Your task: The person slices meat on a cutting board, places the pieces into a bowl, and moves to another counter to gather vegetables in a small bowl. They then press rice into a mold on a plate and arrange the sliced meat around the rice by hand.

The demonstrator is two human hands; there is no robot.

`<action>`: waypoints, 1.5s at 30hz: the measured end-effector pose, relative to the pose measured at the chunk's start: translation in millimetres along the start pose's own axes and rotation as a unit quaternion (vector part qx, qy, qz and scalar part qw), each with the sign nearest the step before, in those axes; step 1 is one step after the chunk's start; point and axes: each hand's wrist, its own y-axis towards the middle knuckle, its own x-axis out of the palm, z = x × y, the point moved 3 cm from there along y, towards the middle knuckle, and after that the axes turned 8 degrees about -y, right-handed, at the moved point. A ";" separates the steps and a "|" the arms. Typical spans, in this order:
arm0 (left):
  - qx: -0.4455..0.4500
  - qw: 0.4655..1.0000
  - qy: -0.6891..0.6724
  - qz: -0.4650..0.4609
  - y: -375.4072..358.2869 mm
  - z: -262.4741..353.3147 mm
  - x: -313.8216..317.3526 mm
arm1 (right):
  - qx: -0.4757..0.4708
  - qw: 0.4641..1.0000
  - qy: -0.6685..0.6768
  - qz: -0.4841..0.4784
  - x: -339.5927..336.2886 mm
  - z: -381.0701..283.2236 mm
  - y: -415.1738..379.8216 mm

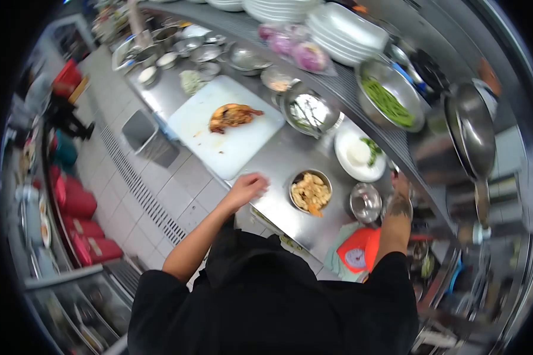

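My left hand [250, 189] hovers by the near corner of a white cutting board [192, 118], empty, its fingers loosely apart. On that board lies a piece of browned roast poultry [234, 117], with small scraps around it. My right hand [400, 184] reaches to the counter's right side, close to the shelf edge; its fingers are blurred and partly hidden. Beside it is a white plate [344, 163] bearing a mound of white rice [359, 152] and green leaves [371, 151]. Between my hands stands a metal bowl of pale golden chunks [311, 192].
An empty-looking metal bowl [365, 202] and an orange kitchen scale [358, 251] sit near my right arm. Several metal bowls line the counter's back. Overhead, the shelf holds stacked white plates [346, 35], bagged onions [296, 47] and green beans [388, 100]. A grey bin [148, 139] stands left.
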 end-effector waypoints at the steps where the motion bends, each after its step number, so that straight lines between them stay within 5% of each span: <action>1: -0.003 0.998 0.011 0.057 -22.9 -25.7 -34.0 | 0.188 0.948 0.232 -0.115 16.0 3.2 -3.1; 2: -0.039 0.987 -0.010 0.158 -54.4 -37.9 -59.2 | 0.295 0.866 0.372 -0.159 37.1 7.1 -11.4; 4: -0.102 0.956 -0.008 0.274 -118.1 -66.5 -109.5 | 0.546 0.585 0.588 -0.119 77.0 13.0 -31.2; 6: -0.148 0.919 -0.010 0.364 -170.5 -84.6 -144.8 | 0.628 0.498 0.583 -0.131 37.0 -22.1 -9.2; 7: -0.151 0.905 -0.016 0.398 -187.3 -94.2 -162.8 | 0.716 0.407 0.560 -0.083 49.3 -14.9 -13.9; 8: -0.163 0.891 -0.014 0.424 -196.2 -93.9 -178.2 | 0.716 0.425 0.546 -0.087 38.7 -18.4 -12.4; 11: -0.126 0.890 0.026 0.438 -169.8 -79.6 -233.7 | 0.633 0.600 0.475 -0.116 0.0 -35.4 10.7; 13: -0.028 0.900 0.131 0.416 -113.0 -30.1 -269.5 | 0.571 0.696 0.417 -0.123 -47.2 -67.5 31.7; 15: 0.055 0.902 0.219 0.367 -30.2 15.8 -312.4 | 0.538 0.735 0.399 -0.109 -115.8 -115.9 51.3; 20: 0.236 0.855 0.406 0.219 210.4 117.6 -417.1 | 0.529 0.731 0.428 -0.055 -259.7 -275.3 5.6; 21: 0.257 0.809 0.484 0.211 263.6 124.2 -442.1 | 0.561 0.710 0.423 -0.036 -303.9 -322.5 6.4; 24: 0.206 0.799 0.538 0.173 387.1 104.8 -506.0 | 0.643 0.657 0.394 -0.011 -349.8 -414.9 -32.3; 29: 0.188 0.778 0.592 0.093 396.1 124.0 -479.8 | 0.724 0.656 0.199 -0.080 -373.3 -529.2 -147.5; 30: 0.193 0.748 0.626 0.106 387.6 133.1 -477.3 | 0.738 0.643 0.191 -0.074 -380.4 -540.0 -154.6; 32: 0.211 0.690 0.681 0.123 364.7 145.6 -474.9 | 0.703 0.697 0.092 -0.106 -393.1 -549.2 -145.3; 33: 0.225 0.665 0.701 0.126 352.8 151.0 -467.1 | 0.707 0.688 0.096 -0.130 -397.0 -549.0 -146.8; 37: 0.309 0.765 0.560 0.073 264.2 154.6 -367.7 | 0.731 0.666 0.084 -0.121 -401.9 -540.4 -170.7; 39: 0.284 0.841 0.457 -0.059 206.2 141.6 -242.1 | 0.714 0.676 0.092 -0.154 -389.0 -535.3 -191.7; 41: 0.286 0.862 0.356 -0.218 142.6 117.0 -100.3 | 0.702 0.686 0.108 -0.158 -373.2 -526.7 -208.3; 45: 0.272 0.810 0.361 -0.373 122.5 44.4 125.1 | 0.686 0.691 0.190 -0.126 -382.1 -495.9 -231.4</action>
